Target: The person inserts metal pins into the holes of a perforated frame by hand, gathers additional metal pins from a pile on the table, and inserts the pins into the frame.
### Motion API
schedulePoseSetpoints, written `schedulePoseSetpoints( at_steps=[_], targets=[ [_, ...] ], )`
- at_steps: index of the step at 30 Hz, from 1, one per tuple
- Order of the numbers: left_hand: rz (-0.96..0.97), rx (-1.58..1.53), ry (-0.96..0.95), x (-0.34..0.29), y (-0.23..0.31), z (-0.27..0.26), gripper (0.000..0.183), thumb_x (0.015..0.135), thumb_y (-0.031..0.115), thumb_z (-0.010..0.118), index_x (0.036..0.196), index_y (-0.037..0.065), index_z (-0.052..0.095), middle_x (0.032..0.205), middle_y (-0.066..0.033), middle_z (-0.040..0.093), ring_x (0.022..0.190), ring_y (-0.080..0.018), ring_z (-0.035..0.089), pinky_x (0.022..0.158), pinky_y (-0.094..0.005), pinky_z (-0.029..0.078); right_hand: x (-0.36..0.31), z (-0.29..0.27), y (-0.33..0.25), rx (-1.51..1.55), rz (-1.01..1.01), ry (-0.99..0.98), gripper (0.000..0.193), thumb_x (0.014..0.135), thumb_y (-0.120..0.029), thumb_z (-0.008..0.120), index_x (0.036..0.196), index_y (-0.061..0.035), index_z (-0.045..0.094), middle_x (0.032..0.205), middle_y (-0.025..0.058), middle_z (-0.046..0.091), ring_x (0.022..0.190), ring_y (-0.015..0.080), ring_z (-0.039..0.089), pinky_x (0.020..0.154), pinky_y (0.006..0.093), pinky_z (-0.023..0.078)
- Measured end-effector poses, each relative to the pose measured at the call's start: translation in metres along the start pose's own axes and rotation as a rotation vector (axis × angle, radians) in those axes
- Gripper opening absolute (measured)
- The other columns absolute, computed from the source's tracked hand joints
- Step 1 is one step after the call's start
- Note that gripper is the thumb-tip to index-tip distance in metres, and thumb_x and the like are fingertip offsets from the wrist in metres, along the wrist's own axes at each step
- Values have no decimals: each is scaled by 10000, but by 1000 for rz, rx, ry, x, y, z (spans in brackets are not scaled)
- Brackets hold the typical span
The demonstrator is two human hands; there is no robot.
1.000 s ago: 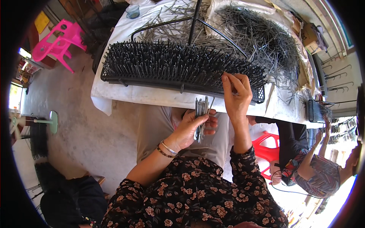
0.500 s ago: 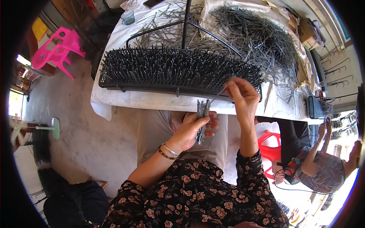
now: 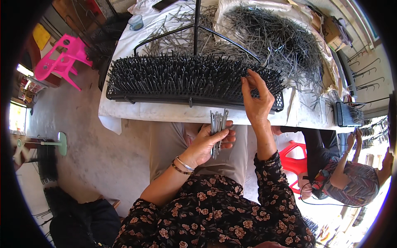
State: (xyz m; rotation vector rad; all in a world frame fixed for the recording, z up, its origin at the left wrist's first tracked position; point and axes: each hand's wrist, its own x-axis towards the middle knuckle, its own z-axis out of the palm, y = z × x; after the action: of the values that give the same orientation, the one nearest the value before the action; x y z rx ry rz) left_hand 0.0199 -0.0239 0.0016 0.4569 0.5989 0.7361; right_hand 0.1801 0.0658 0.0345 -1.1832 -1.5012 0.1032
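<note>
My left hand [image 3: 210, 140] is closed around a bundle of thin grey metal rods [image 3: 218, 124], held upright in front of the table edge. Some of the rods' upper ends look looped or flattened. On the table, a long black perforated rack [image 3: 165, 98] is packed with many upright dark rods [image 3: 173, 74]. At its right end my right hand [image 3: 258, 97] reaches in, thumb and forefinger pinched at a thin rod among those standing there. That rod is hard to separate from its neighbours.
A loose heap of metal rods [image 3: 281, 37] covers the table behind the rack. A black frame [image 3: 197, 29] rises from the rack. A glass cup [image 3: 135, 22] stands far left. Beyond are a pink chair [image 3: 62, 60], a red stool [image 3: 294, 159] and another person [image 3: 349, 182] at right.
My right hand has moved up and away from the left-hand bundle to the rods in the rack, taking a single rod with it. My left hand still grips the bundle.
</note>
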Motion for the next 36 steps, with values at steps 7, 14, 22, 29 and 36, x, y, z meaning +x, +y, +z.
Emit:
schedulePoseSetpoints(
  at_steps=[7,14,22,29,36],
  targets=[
    [-8,-50,-12,2,0,-1,351,940,173,500,1250,9,477,1059,-109,598,962,-178,599,812,-315,517,-7,3,3,-123,-106,-65,290,743,0,681,1026,-45,641,801,89,638,674,207,586,623,317,460],
    [-12,-108,-54,0,1,-8,340,945,121,452,1258,-11,462,1105,-158,590,1000,-234,603,833,-346,520,-2,1,1,-281,-259,-9,195,721,-46,704,910,-67,663,903,71,593,749,225,569,667,323,439],
    [23,-58,-27,-2,4,-3,351,946,133,460,1268,-9,447,1120,-164,589,990,-230,606,810,-354,527,-3,-2,-10,-181,-232,-61,151,737,-31,688,885,-28,657,870,88,601,718,254,584,616,314,459],
    [95,-56,-22,-5,8,1,343,948,140,461,1266,13,445,1122,-170,588,978,-229,612,800,-349,536,-25,-23,-31,168,429,-631,185,823,-135,682,876,41,668,766,61,624,623,94,571,542,208,437],
    [56,-80,-10,-2,4,-2,338,947,142,452,1255,2,443,1142,-175,576,1004,-251,604,807,-366,537,-22,-33,-20,409,731,-544,207,847,-166,660,885,36,669,723,37,655,610,69,559,554,207,444]
  ],
)
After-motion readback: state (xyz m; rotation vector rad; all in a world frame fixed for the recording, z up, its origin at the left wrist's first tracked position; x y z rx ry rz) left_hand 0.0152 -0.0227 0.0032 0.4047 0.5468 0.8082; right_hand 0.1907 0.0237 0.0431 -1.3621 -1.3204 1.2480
